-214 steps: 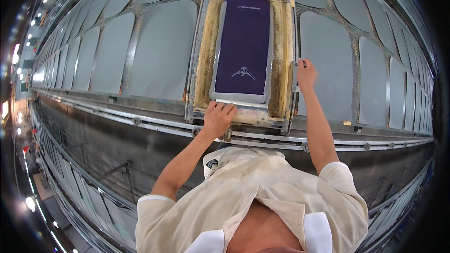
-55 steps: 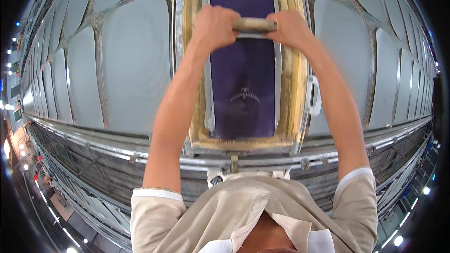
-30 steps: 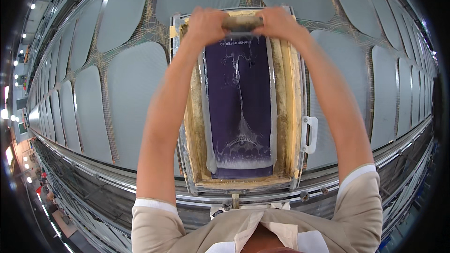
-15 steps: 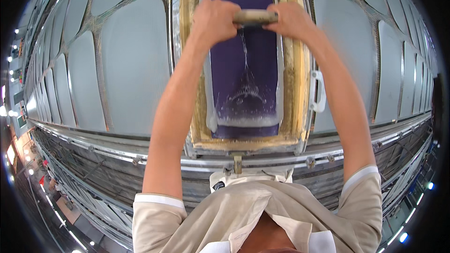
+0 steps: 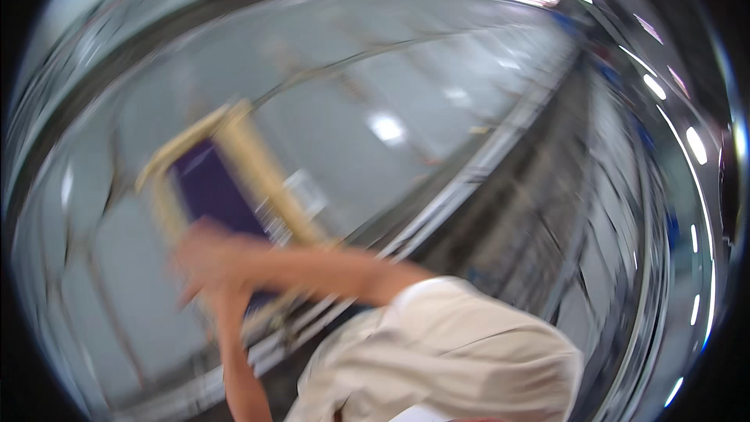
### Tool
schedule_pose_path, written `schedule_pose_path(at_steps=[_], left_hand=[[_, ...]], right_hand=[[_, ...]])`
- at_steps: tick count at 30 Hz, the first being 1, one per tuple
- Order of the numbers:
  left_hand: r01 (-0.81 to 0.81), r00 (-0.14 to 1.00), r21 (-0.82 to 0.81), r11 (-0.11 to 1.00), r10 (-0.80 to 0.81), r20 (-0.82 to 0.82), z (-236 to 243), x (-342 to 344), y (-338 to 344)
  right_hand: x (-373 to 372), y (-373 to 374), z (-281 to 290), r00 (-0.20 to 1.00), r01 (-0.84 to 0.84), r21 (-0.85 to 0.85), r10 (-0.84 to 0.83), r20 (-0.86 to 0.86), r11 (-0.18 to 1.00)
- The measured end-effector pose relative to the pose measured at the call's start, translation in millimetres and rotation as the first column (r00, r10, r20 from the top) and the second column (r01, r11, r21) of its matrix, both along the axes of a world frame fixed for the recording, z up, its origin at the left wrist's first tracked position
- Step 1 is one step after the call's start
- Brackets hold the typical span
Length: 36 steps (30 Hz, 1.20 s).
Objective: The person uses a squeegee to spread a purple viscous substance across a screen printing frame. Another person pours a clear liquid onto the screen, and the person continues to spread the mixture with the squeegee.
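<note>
My right hand (image 5: 205,254) reaches across to the left, over the near part of a screen-printing frame (image 5: 254,156). Just below it my left hand (image 5: 228,297) comes up from the lower edge, and the two overlap in the picture. Motion smears the fingers of both, so what they grip, if anything, cannot be made out. Within the frame's yellowish border lies a dark purple panel (image 5: 209,187), partly covered by my hands. A white handle (image 5: 306,194) sits at the frame's right side. The squeegee bar is not distinguishable.
Under the frame runs a long table (image 5: 328,125) with rows of pale grey panels, stretching far to the right. A metal rail (image 5: 445,207) follows its near edge. Beyond a dark aisle (image 5: 500,219) stands another long row of panels. Bright lights shine at upper right.
My view has swung toward the right and tilted, so the frame now appears at left. Both hands earlier gripped the squeegee bar at the frame's far part; now they are blurred over its near part.
</note>
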<state>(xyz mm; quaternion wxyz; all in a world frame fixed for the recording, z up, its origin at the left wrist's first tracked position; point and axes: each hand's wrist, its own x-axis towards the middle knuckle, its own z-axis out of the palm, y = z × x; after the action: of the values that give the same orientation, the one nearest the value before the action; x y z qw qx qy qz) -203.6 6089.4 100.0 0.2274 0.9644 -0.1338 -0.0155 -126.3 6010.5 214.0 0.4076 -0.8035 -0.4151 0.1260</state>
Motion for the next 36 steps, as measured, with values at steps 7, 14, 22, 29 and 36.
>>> schedule_pose_path(at_steps=[7, 14, 22, 29, 36], left_hand=[[0.198, 0.931, 0.221, 0.955, -0.112, -0.348, 120, 62, -98], [0.227, 0.960, 0.026, 0.973, -0.220, -0.174, 105, 45, -80], [0.113, 0.990, 0.152, 0.982, -0.099, -0.099, 106, 1, -81], [0.131, 0.991, 0.205, 0.970, -0.123, -0.051, 91, -1, -78], [0.056, 0.993, 0.089, 0.994, -0.064, 0.096, 123, -23, -17]], right_hand=[[55, 80, 230, 0.869, -0.162, 0.308, -0.012, 0.494, 0.938], [156, -20, 185, 0.734, 0.337, 0.527, -0.568, 0.372, 0.780], [81, -328, -61, 0.432, 0.803, -0.433, -0.900, -0.051, 0.410], [45, -354, -108, 0.300, 0.906, -0.341, -0.948, 0.105, 0.249], [52, -285, -26, 0.298, 0.940, -0.149, -0.952, -0.075, 0.306]])
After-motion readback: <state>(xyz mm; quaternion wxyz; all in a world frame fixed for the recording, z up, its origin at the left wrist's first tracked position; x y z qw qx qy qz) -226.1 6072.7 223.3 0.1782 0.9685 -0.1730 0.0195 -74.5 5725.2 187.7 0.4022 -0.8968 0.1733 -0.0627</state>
